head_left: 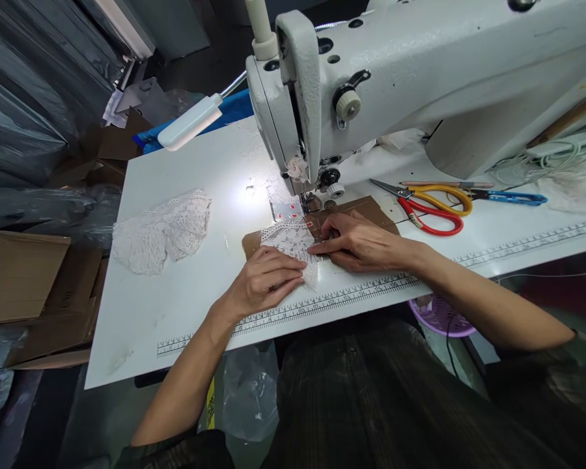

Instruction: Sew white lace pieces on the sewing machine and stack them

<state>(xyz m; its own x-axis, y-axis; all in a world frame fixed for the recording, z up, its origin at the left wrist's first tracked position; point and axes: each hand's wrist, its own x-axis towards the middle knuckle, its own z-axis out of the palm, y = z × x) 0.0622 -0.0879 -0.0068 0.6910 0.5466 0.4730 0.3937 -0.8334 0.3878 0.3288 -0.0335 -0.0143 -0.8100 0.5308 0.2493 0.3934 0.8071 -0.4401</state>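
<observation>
A piece of white lace lies over brown card on the white table, just in front of the sewing machine's needle area. My left hand rests on the lace's near left part, fingers flat and stretched to the right. On the right, my right hand touches the lace's right edge with its fingertips, index finger pointing left and fingers slightly apart. The brown card shows beyond my right hand and also left of the lace. More white lace lies bunched on the table's left side.
The machine head stands close behind the hands. Scissors with red and yellow handles and a blue tool lie to the right. A white lamp reaches in at back left. A printed ruler runs along the front edge.
</observation>
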